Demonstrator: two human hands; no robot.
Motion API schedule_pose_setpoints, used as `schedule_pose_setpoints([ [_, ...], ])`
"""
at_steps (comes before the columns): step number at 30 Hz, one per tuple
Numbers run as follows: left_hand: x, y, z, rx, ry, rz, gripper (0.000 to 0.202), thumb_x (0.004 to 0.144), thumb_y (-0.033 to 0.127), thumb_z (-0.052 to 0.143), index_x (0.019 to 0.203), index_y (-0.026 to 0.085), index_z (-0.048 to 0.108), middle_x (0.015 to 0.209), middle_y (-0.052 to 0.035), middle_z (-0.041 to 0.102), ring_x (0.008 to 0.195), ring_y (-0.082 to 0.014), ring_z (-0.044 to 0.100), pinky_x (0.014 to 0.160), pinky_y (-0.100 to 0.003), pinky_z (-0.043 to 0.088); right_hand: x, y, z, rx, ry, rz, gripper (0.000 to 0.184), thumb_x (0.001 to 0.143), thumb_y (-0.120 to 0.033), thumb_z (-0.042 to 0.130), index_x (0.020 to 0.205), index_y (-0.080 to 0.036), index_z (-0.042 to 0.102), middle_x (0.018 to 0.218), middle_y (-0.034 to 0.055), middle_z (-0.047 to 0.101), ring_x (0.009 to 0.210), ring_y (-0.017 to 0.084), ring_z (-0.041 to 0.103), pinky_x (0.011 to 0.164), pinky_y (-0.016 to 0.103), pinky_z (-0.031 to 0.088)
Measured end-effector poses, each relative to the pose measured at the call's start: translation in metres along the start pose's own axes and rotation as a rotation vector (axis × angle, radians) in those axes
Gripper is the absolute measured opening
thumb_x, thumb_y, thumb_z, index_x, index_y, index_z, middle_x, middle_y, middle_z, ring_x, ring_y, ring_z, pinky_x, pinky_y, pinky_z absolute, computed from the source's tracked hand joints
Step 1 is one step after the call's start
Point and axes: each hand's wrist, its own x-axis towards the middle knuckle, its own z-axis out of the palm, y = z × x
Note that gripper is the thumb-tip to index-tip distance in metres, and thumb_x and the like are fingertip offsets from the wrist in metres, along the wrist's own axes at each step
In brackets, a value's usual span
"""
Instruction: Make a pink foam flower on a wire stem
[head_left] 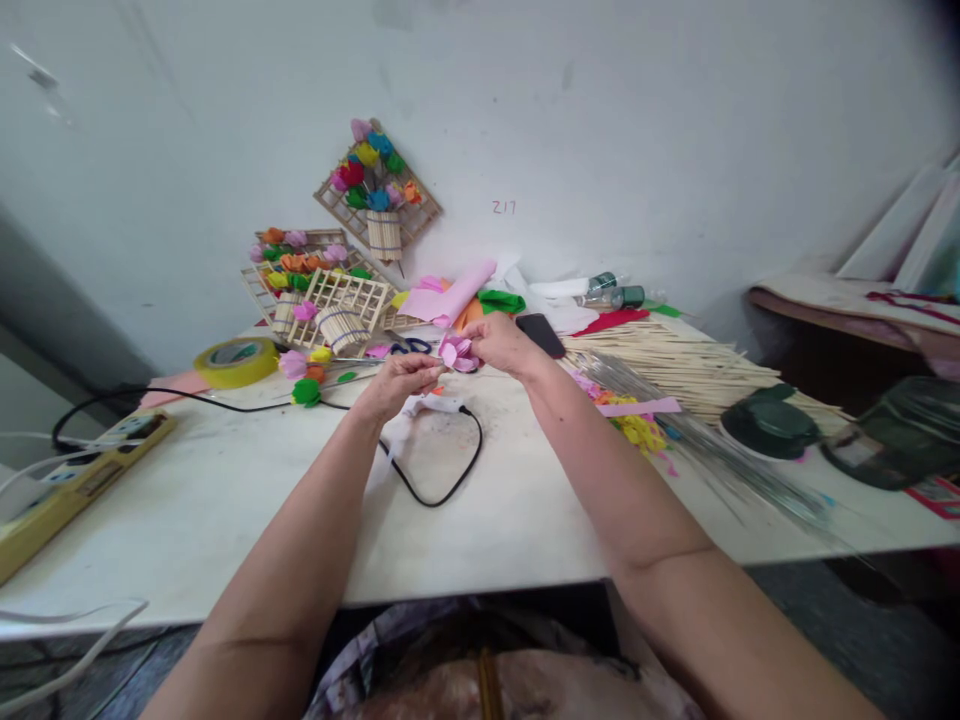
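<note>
The person is holding a small pink paper flower [457, 353] between both hands, just above the far middle of the desk [225, 500]. The left hand [396, 382] is curled nearly closed, its fingertips pinching at the near left edge of the flower. The right hand [501, 345] is closing over the flower from the far right, with thumb and fingers pressing into the petals. Whether a stem is running below the bloom cannot be told. The flower is looking very light, soft and easily crushed, so its folded petals would likely flatten or tear under a firm squeeze. The safest hold is probably a gentle pinch at the gathered base, not on the loose petal edges. Directly below the hands, a white tool with a black cord [431, 405] is lying on the desk. A yellow tape roll [235, 362] is sitting to the left, and a spread of thin wooden sticks [675, 365] is lying to the right.
</note>
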Motion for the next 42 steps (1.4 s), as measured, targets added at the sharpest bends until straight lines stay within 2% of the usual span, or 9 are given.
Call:
schedule_pose_setpoints([
  [4, 0.0, -0.002, -0.002, -0.002, -0.014, -0.013, 0.029, 0.065, 0.037, 0.074, 0.076, 0.011, 0.067, 0.048, 0.0034, 0.046, 0.044, -0.0051, 0.035, 0.043, -0.02, 0.022, -0.001, 0.001, -0.006, 0.035, -0.078, -0.002, 0.012, 0.065, -0.01, 0.057, 0.063, -0.011, 0.069, 0.057, 0.0006, 0.061, 0.051, 0.008, 0.051, 0.049, 0.02, 0.038],
  [8, 0.0, -0.003, -0.006, 0.01, -0.056, -0.018, 0.028, 0.067, 0.038, 0.072, 0.074, 0.012, 0.066, 0.048, 0.0035, 0.045, 0.044, -0.0054, 0.035, 0.044, -0.02, 0.023, -0.007, 0.0, -0.026, 0.184, -0.231, 0.013, 0.014, 0.069, -0.016, 0.061, 0.077, -0.014, 0.072, 0.069, 0.0036, 0.068, 0.058, 0.01, 0.057, 0.055, 0.021, 0.044],
  [12, 0.0, -0.004, -0.009, 0.035, -0.107, -0.044, 0.027, 0.068, 0.038, 0.071, 0.072, 0.012, 0.066, 0.049, 0.0034, 0.045, 0.046, -0.0058, 0.037, 0.045, -0.02, 0.025, -0.011, -0.006, -0.038, 0.189, -0.14, -0.012, 0.02, 0.07, -0.022, 0.066, 0.087, -0.014, 0.073, 0.081, 0.0063, 0.071, 0.068, 0.011, 0.061, 0.061, 0.021, 0.047],
  [17, -0.002, 0.001, -0.006, 0.063, -0.136, -0.058, 0.028, 0.067, 0.039, 0.072, 0.064, 0.012, 0.063, 0.048, 0.0024, 0.046, 0.045, -0.0061, 0.038, 0.045, -0.02, 0.027, -0.012, -0.013, -0.03, 0.052, -0.146, -0.078, 0.019, 0.068, -0.03, 0.068, 0.076, -0.013, 0.074, 0.071, 0.0041, 0.068, 0.064, 0.011, 0.057, 0.061, 0.023, 0.044],
  [24, -0.002, 0.004, -0.004, 0.13, -0.147, -0.064, 0.029, 0.067, 0.04, 0.071, 0.07, 0.012, 0.068, 0.049, 0.0021, 0.048, 0.047, -0.006, 0.04, 0.046, -0.02, 0.029, -0.015, -0.021, -0.024, -0.144, -0.151, -0.058, 0.015, 0.068, -0.024, 0.062, 0.067, -0.011, 0.071, 0.057, -0.0002, 0.057, 0.055, 0.009, 0.047, 0.054, 0.023, 0.034],
  [27, -0.001, 0.005, -0.003, 0.159, -0.127, -0.062, 0.029, 0.066, 0.041, 0.072, 0.072, 0.012, 0.07, 0.05, 0.0016, 0.051, 0.048, -0.0066, 0.041, 0.047, -0.02, 0.029, -0.016, -0.024, -0.023, -0.253, -0.119, -0.032, 0.015, 0.068, -0.021, 0.06, 0.058, -0.011, 0.065, 0.05, -0.0033, 0.046, 0.05, 0.007, 0.039, 0.05, 0.023, 0.028],
  [31, 0.0, 0.006, -0.002, 0.187, -0.094, -0.034, 0.029, 0.065, 0.04, 0.072, 0.07, 0.012, 0.07, 0.049, 0.0012, 0.053, 0.047, -0.0067, 0.041, 0.046, -0.02, 0.029, -0.018, -0.029, -0.022, -0.382, -0.062, 0.031, 0.02, 0.066, -0.016, 0.056, 0.046, -0.014, 0.051, 0.046, -0.005, 0.032, 0.047, 0.006, 0.029, 0.047, 0.024, 0.021],
  [34, 0.001, 0.006, 0.0, 0.204, -0.089, -0.017, 0.026, 0.065, 0.039, 0.072, 0.069, 0.013, 0.071, 0.048, 0.0012, 0.053, 0.047, -0.0069, 0.04, 0.047, -0.021, 0.029, -0.02, -0.032, -0.022, -0.405, -0.055, 0.052, 0.02, 0.064, -0.013, 0.054, 0.045, -0.015, 0.047, 0.046, -0.0048, 0.031, 0.047, 0.006, 0.029, 0.046, 0.025, 0.021],
  [42, 0.001, 0.008, 0.004, 0.215, -0.067, 0.017, 0.025, 0.064, 0.037, 0.073, 0.064, 0.012, 0.07, 0.048, 0.0005, 0.054, 0.048, -0.0076, 0.042, 0.047, -0.022, 0.03, -0.014, -0.023, -0.022, -0.376, -0.056, 0.018, 0.015, 0.059, -0.006, 0.05, 0.046, -0.014, 0.051, 0.047, -0.0048, 0.033, 0.048, 0.006, 0.03, 0.047, 0.024, 0.022],
])
